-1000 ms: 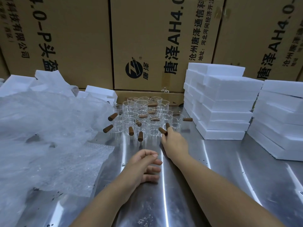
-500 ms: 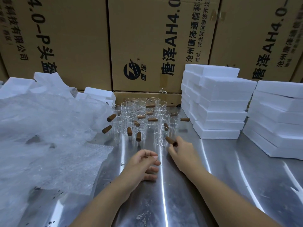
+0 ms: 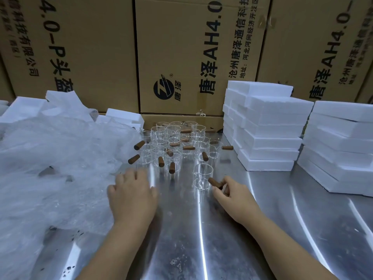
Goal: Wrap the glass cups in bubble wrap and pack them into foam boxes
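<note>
On the steel table (image 3: 201,235), one glass cup (image 3: 202,175) is held just clear of the other cups (image 3: 173,142).
Its brown handle (image 3: 214,182) is pinched by the right hand (image 3: 235,198), the cup standing just beyond the fingertips; the left hand (image 3: 132,196) is spread loosely beside the bubble wrap (image 3: 56,162); foam boxes (image 3: 264,128) are stacked to the right.

Glass cups (image 3: 202,176): were seen as clear and colourless, unpatterned.
Cup handles (image 3: 214,182): were coloured plain reddish brown.
Bubble wrap (image 3: 50,158): was seen as translucent milky white, finely bubble-dotted.
Foam boxes (image 3: 266,126): were coloured plain white.
Cartons (image 3: 181,47): were coloured tan, printed with black characters and a round black logo.
Table (image 3: 201,239): was coloured silver-grey, streaked with white reflections.
</note>
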